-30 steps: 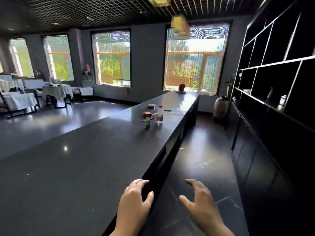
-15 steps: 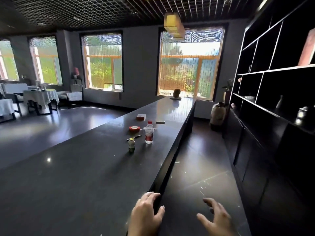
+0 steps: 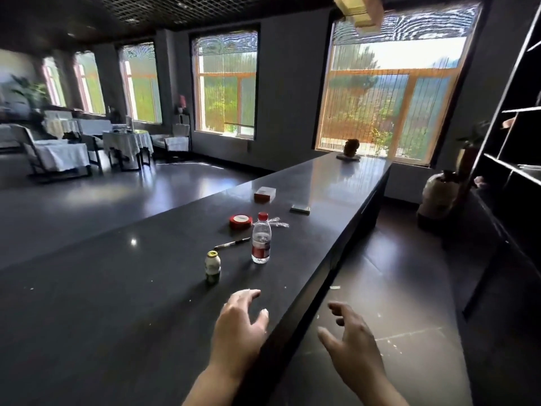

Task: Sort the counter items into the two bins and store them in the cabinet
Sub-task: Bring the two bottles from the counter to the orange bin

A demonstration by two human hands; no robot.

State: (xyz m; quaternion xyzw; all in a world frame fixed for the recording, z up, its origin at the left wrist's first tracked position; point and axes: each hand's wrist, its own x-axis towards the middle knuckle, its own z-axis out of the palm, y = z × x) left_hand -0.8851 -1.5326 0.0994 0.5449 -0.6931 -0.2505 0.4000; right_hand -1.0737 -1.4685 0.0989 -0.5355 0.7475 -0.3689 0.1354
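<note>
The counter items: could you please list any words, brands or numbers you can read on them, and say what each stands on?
No text can be read.
Water bottle: red label, print too blurred.
Small bottle: label too small.
Red-and-white box: no markings legible.
Dark flat box: no markings legible.
Red tape roll: no print visible.

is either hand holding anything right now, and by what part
Nothing is held. The left hand hovers open over the counter; the right hand is open beyond its edge.
</note>
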